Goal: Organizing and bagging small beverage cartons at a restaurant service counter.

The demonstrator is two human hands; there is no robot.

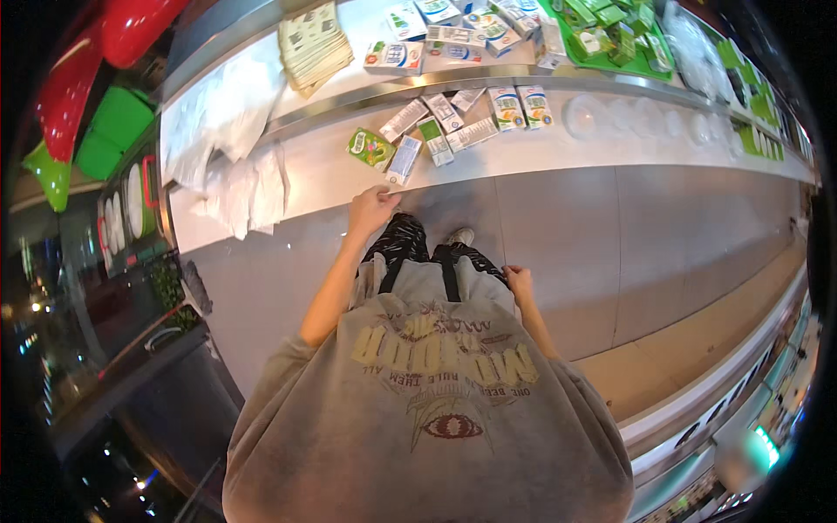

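My left hand (374, 209) is at the front edge of a pale counter (327, 189), its fingers loosely curled; whether it holds anything is unclear. Just beyond it lie a blue-and-white drink carton (404, 159) and a green drink carton (371, 149), among several others on their sides. Two white-and-blue cartons (521, 108) sit side by side further right. Low beside my right thigh, my right hand (518, 281) has its fingers bent near the dark patterned trousers; I cannot tell if it grips anything.
Thin white plastic bags (252, 189) hang over the counter's left part. On the raised shelf are a stack of printed paper sheets (315, 49), more cartons (394, 57) and a green tray (618, 62) of small green cartons. Round clear plastic lids or containers (585, 118) line the counter's right side.
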